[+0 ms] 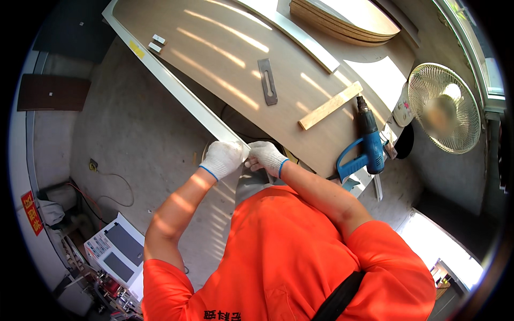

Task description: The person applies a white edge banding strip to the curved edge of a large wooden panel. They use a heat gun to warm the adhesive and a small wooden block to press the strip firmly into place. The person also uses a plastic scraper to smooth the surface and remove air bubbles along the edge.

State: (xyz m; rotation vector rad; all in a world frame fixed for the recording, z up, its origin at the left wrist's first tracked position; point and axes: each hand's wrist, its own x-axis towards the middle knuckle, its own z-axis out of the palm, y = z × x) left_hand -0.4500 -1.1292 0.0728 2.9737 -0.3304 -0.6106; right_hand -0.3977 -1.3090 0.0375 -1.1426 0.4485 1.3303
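A long, narrow white board [179, 91] runs from the far left toward my body, along the near edge of the worktable [214, 59]. Its near end is between my hands, both in white knit gloves with blue cuffs. My left hand [224, 158] is closed around that end from the left side. At the corner of the same end, the fingers of my right hand [266, 157] are curled and pressed in; the exact fingertip contact is partly hidden. A yellow mark [137, 49] shows on the board's far part.
On the table lie a slotted metal plate [272, 98], a wooden strip [332, 105], a blue heat gun [370, 142], a white panel [300, 38] and stacked curved boards [342, 28]. A fan [466, 115] stands at right. A white machine [120, 257] and a cable [130, 191] are lower left.
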